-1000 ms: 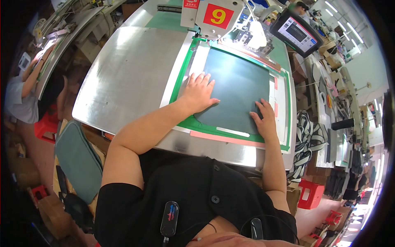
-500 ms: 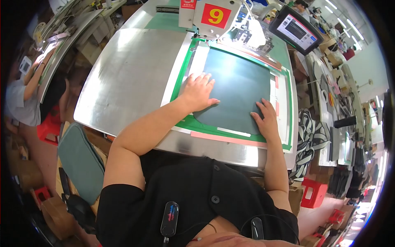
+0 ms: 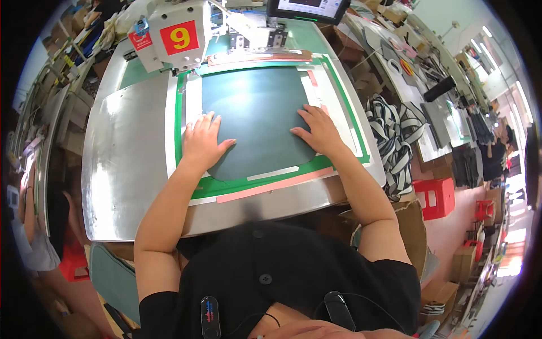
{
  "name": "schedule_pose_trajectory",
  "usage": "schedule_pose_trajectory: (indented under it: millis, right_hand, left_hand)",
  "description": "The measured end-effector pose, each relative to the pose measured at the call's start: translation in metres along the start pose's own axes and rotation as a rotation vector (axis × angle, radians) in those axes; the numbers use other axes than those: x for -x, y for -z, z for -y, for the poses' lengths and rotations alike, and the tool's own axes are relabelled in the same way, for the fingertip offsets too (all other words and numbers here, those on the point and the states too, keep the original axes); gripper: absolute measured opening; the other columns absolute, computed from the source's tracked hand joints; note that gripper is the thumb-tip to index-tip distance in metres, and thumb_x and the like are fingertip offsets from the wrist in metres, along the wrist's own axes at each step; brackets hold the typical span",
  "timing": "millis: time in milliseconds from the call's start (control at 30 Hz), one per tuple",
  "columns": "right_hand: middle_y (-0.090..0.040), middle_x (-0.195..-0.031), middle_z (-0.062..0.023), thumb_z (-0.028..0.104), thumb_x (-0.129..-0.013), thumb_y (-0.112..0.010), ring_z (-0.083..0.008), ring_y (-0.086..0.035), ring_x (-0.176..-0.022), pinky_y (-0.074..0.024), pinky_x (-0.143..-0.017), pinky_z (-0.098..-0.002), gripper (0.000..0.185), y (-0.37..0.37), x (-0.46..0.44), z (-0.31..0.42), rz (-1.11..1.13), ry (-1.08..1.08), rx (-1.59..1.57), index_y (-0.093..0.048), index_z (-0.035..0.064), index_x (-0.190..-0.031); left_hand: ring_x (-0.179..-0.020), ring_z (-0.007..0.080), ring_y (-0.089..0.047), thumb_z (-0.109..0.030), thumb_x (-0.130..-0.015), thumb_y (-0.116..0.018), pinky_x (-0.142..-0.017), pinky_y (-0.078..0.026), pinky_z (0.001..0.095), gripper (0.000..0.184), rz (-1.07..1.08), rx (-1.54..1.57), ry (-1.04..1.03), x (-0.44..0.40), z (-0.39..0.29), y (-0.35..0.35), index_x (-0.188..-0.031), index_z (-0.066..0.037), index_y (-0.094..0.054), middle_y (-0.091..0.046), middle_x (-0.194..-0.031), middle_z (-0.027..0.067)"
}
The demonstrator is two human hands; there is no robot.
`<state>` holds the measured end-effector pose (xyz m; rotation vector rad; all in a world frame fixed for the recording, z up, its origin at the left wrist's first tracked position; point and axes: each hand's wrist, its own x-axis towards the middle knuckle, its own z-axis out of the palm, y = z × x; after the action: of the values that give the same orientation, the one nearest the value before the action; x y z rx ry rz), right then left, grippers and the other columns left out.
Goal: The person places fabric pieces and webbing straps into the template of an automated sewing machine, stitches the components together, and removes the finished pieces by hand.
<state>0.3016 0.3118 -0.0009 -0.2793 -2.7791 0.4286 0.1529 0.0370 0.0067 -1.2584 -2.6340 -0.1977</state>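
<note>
One dark green panel (image 3: 257,118) lies inside one green-bordered frame (image 3: 237,186) on one metal tabletop (image 3: 127,164). Left hand (image 3: 202,142) rests palm-down over panel's left edge, right hand (image 3: 322,131) over its right; two hands apart, fingers loosely spread. Tabletop runs wide left of frame, narrower at near edge.

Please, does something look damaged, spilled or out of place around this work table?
Nothing odd shows on the dark green panel: it looks flat, left hand and right hand at its edges. Right of the metal tabletop, black-and-white straps lie in a loose tangle, and a cardboard box has a ragged, perhaps torn, edge.
</note>
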Motion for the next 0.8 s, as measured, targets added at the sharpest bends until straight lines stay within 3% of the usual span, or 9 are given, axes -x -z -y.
schedule_pose_trajectory:
  millis: [167, 500, 800]
  right_hand:
    - [-0.048, -0.127, -0.0139, 0.041, -0.081, -0.06, -0.0291, -0.04, -0.121, -0.03, -0.101, -0.0404, 0.052, -0.008, 0.004, 0.003, -0.109, 0.027, 0.074, -0.054, 0.0045, -0.117]
    - [-0.05, -0.125, -0.0122, 0.039, -0.08, -0.062, -0.0304, -0.043, -0.118, -0.0318, -0.1, -0.0414, 0.047, -0.011, 0.0, 0.0, -0.117, 0.002, 0.024, -0.057, 0.0076, -0.114]
    - [-0.049, -0.127, -0.0118, 0.036, -0.08, -0.062, -0.0289, -0.042, -0.121, -0.0313, -0.1, -0.0408, 0.048, -0.007, -0.001, 0.004, -0.073, -0.01, 0.05, -0.056, 0.0051, -0.116]
  left_hand:
    - [-0.125, 0.025, -0.038, -0.054, -0.078, -0.056, -0.102, -0.026, 0.0454, 0.066, 0.023, -0.051, 0.046, 0.002, -0.004, 0.002, -0.125, -0.008, -0.049, -0.043, -0.134, 0.012]
    - [-0.126, 0.027, -0.036, -0.055, -0.079, -0.054, -0.102, -0.023, 0.0517, 0.068, -0.04, 0.005, 0.027, 0.005, -0.003, -0.008, -0.125, -0.004, -0.048, -0.042, -0.132, 0.0147]
    - [-0.128, 0.029, -0.034, -0.052, -0.081, -0.054, -0.103, -0.025, 0.0483, 0.067, -0.04, 0.024, 0.019, 0.003, -0.001, -0.01, -0.124, -0.002, -0.046, -0.04, -0.135, 0.015]
